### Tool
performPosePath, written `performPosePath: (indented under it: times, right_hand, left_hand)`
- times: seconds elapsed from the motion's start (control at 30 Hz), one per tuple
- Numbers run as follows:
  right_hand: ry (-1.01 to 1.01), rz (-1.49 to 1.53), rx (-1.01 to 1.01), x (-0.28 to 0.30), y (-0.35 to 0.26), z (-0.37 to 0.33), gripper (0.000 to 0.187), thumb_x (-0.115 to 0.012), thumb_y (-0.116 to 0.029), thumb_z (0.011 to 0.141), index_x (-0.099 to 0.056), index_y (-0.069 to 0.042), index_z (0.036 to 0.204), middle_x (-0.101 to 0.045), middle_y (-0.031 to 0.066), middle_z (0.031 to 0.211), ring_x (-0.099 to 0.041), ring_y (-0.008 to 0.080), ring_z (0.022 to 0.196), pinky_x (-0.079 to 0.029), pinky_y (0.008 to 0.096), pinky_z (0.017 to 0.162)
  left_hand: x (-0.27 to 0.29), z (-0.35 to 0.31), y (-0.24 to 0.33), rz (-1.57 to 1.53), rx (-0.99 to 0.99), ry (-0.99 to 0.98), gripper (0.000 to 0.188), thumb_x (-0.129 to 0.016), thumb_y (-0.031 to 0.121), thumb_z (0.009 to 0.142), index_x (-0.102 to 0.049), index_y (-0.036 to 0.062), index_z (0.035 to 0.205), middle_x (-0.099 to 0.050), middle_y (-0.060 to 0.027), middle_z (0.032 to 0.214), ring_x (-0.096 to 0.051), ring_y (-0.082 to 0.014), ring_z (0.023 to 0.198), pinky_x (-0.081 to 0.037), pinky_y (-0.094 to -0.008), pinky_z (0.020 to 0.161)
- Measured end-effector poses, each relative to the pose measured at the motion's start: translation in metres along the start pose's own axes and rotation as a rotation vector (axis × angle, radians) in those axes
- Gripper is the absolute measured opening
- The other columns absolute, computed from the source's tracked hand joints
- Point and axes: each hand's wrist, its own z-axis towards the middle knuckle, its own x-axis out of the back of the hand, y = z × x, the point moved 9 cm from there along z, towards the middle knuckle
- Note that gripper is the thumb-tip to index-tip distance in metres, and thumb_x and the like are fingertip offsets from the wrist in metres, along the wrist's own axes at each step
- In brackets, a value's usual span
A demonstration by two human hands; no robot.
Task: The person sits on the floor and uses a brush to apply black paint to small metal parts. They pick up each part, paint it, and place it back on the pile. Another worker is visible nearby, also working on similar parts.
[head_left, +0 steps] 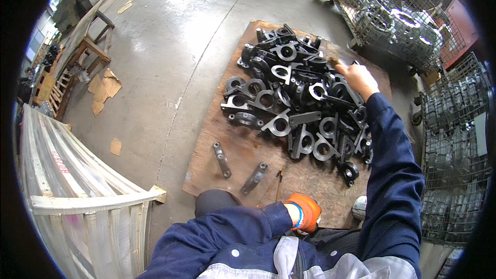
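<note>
A heap of black metal bracket castings with round bores [297, 95] lies on a brown wooden board [217, 160] on the floor. My right hand [357, 78], in a light glove, reaches over the heap's far right side and is closed on a small brownish tool whose tip [334, 62] sticks out to the left. My left hand [306, 212], in an orange glove, is curled shut close to my body at the board's near edge; nothing shows in it. Two flat grey metal straps [221, 158] [254, 177] and a thin stick [279, 180] lie on the board just ahead of it.
Wire mesh cages with metal parts [392, 15] [454, 139] stand at the back right and right. A pale metal-framed crate [77, 191] is at my left. Wooden trestles [82, 57] and cardboard scraps [103, 90] lie on the concrete floor [170, 46]. A round metal can [359, 207] sits by my right arm.
</note>
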Motion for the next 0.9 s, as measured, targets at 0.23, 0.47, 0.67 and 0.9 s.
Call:
performPosePath:
  times: [0.23, 0.47, 0.67, 0.9]
  right_hand:
    - [-0.105, 0.032, 0.106, 0.000, -0.043, -0.046, 0.072, -0.043, -0.062, 0.094, -0.071, 0.004, 0.089, -0.067, 0.0277, 0.087, -0.066, 0.0425, 0.087, -0.051, 0.0468, 0.080]
    - [-0.154, 0.037, 0.047, -0.003, -0.011, -0.058, 0.073, -0.041, -0.063, 0.095, -0.071, 0.000, 0.080, -0.067, 0.0185, 0.070, -0.068, 0.0332, 0.072, -0.052, 0.0441, 0.068]
    - [-0.173, 0.061, -0.031, -0.001, -0.010, -0.065, 0.075, -0.041, -0.063, 0.094, -0.070, 0.005, 0.080, -0.067, 0.0218, 0.071, -0.068, 0.0361, 0.076, -0.052, 0.0449, 0.073]
    - [-0.189, -0.035, 0.066, -0.012, -0.068, -0.064, 0.071, -0.041, -0.059, 0.096, -0.069, 0.006, 0.099, -0.068, 0.0264, 0.098, -0.066, 0.0390, 0.099, -0.050, 0.0449, 0.087]
  left_hand:
    - [-0.010, 0.002, 0.020, 0.061, -0.047, -0.095, 0.036, -0.065, 0.033, 0.074, -0.073, 0.0064, 0.097, -0.070, -0.0176, 0.100, -0.068, -0.0368, 0.092, -0.054, -0.0461, 0.076]
    - [-0.040, 0.009, 0.017, 0.103, -0.038, -0.094, 0.034, -0.065, 0.033, 0.074, -0.075, 0.0085, 0.096, -0.071, -0.0170, 0.099, -0.069, -0.0349, 0.094, -0.054, -0.0468, 0.077]
    - [-0.039, 0.004, 0.025, 0.102, -0.026, -0.056, 0.033, -0.064, 0.033, 0.074, -0.076, 0.0093, 0.094, -0.071, -0.0188, 0.100, -0.068, -0.0351, 0.096, -0.054, -0.0476, 0.077]
    - [-0.036, -0.005, 0.032, 0.115, -0.020, -0.076, 0.036, -0.064, 0.035, 0.076, -0.076, 0.0085, 0.097, -0.071, -0.0178, 0.101, -0.068, -0.0349, 0.097, -0.054, -0.0473, 0.079]
